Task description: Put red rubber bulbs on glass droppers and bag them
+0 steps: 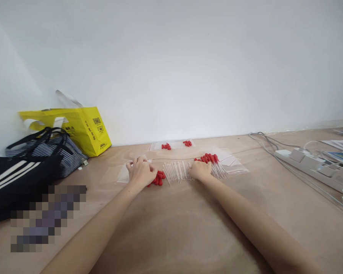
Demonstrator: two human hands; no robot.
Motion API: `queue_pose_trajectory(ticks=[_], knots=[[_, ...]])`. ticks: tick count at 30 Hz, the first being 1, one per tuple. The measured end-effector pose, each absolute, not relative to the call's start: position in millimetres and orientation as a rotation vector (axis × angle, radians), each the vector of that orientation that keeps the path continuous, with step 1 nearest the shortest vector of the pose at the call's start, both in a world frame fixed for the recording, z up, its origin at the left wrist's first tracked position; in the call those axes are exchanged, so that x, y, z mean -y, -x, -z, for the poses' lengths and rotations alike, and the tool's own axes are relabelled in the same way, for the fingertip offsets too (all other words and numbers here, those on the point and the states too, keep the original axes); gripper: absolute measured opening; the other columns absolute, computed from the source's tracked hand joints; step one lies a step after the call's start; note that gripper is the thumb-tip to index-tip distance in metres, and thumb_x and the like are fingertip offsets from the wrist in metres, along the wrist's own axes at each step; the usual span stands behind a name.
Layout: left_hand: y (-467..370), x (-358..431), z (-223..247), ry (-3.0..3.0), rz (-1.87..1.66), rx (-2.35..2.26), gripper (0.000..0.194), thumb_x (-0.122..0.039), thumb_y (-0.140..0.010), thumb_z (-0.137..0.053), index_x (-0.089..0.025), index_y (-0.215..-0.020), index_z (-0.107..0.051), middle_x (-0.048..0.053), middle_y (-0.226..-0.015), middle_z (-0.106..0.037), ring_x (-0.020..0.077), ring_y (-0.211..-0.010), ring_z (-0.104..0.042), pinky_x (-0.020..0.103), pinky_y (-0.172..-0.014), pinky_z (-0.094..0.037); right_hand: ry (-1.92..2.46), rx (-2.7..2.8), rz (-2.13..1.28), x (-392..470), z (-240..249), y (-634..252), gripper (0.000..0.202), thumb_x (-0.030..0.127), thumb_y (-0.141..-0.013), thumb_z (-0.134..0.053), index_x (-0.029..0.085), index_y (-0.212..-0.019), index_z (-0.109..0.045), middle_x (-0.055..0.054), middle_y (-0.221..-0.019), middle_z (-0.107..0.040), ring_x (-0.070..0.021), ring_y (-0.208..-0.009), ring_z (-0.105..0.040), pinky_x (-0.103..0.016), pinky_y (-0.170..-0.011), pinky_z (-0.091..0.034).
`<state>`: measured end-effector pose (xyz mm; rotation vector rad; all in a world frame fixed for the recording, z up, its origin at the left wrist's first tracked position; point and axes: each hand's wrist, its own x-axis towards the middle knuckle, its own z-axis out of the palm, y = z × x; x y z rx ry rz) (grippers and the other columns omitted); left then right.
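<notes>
My left hand (140,173) lies palm down, its bent fingers apart, over a clear plastic bag (122,176) and beside a small pile of red bulb-shaped caps (159,179). To the right, a row of thin white sticks (175,171) lies side by side between my hands. My right hand (201,170) is closed at the row's right end; what its fingers pinch is hidden. Just beyond it, several sticks topped with red caps (211,158) lie fanned out, partly behind the hand. Clear plastic bags (231,161) lie under and beside them.
Near the wall, another clear bag (177,145) holds red pieces. A yellow bag (88,129), a striped bag (71,152) and a black bag (25,179) stand at left. At right are a white power strip (317,167), cables (270,152) and papers (341,156).
</notes>
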<state>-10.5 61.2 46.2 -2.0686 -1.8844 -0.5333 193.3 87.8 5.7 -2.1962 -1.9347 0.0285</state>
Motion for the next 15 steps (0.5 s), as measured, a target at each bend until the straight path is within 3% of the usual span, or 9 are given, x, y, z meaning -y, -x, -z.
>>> queue_pose_trajectory(ticks=[6, 12, 15], knots=[[9.6, -11.3, -30.2, 2.552, 0.774, 1.297, 0.017, -0.031, -0.076, -0.050, -0.022, -0.070, -0.063, 0.004, -0.087, -0.056, 0.0210, -0.089, -0.047, 0.038, -0.080, -0.032, 2.024, 2.014, 0.110, -61.4, -10.2, -208.7, 0.031, 0.026, -0.085, -0.033, 0.008, -0.093, -0.058, -0.017, -0.099, -0.060, -0.0259, -0.094, -0.052, -0.035, -0.076, -0.025], [8.9, 5.8, -4.2, 2.763, 0.764, 1.276, 0.011, -0.026, -0.073, -0.053, -0.020, -0.080, -0.060, 0.005, -0.089, -0.054, 0.0214, -0.087, -0.047, 0.038, -0.078, -0.038, 1.527, 2.103, 0.041, -31.1, 18.2, -237.6, 0.020, 0.020, -0.088, -0.029, 0.013, -0.083, -0.046, -0.006, -0.079, -0.062, -0.0165, -0.065, -0.054, -0.031, -0.070, -0.028], [3.7, 3.4, -0.3, 2.796, 0.795, 1.296, 0.017, -0.029, -0.073, -0.056, -0.019, -0.086, -0.061, 0.006, -0.090, -0.054, 0.0217, -0.087, -0.048, 0.037, -0.077, -0.040, 1.296, 2.139, -0.018, -23.5, 26.3, -242.7, 0.018, 0.019, -0.088, -0.029, 0.015, -0.083, -0.046, -0.005, -0.082, -0.061, -0.0150, -0.069, -0.054, -0.030, -0.069, -0.029]])
